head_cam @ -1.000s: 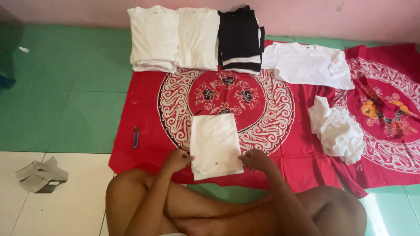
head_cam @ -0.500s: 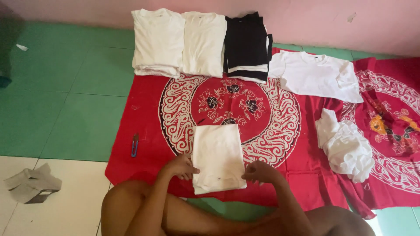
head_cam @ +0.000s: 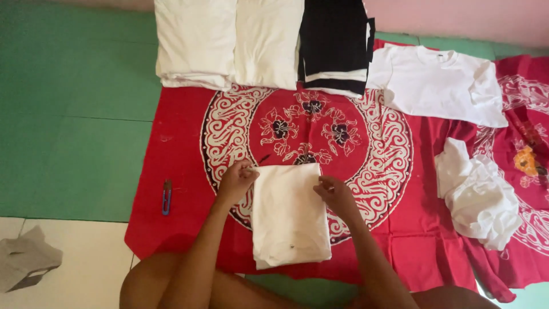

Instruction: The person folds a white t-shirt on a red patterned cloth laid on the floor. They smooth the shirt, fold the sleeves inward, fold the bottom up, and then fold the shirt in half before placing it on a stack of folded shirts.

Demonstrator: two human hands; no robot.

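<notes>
The head view shows the left hand (head_cam: 237,180) and the right hand (head_cam: 334,193) now pinching the far corners of the folded white garment (head_cam: 290,214); a moment ago they held its near part. The garment lies on the red patterned cloth (head_cam: 183,166), near the person's knees, with the folded stacks (head_cam: 229,43) far behind.
</notes>
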